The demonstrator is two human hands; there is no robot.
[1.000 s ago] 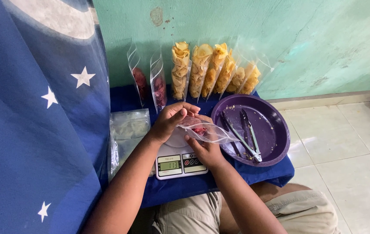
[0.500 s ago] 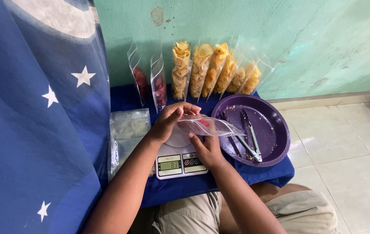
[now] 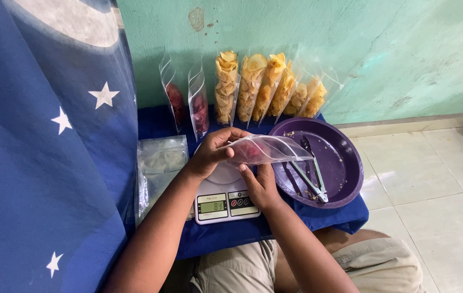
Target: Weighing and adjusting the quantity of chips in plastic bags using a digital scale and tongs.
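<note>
Your left hand point(image 3: 210, 152) pinches one end of a clear plastic pouch point(image 3: 267, 150) (reddish chips inside), held sideways just above the white kitchen scale point(image 3: 223, 202). Your right hand point(image 3: 261, 184) supports it from below, beside the purple plate point(image 3: 345, 163) holding tongs point(image 3: 310, 173).

Bags of yellow chips point(image 3: 267, 87): six, leaning in a row against the wall at 12 o'clock
Bags of dark red chips point(image 3: 188, 103): two standing at 11 o'clock, one more held in the hands
Purple plates point(image 3: 345, 157): one
Tongs point(image 3: 310, 173): one pair
Scales point(image 3: 222, 201): one
Stacks of empty clear bags point(image 3: 161, 163): one, at 9 o'clock
</note>
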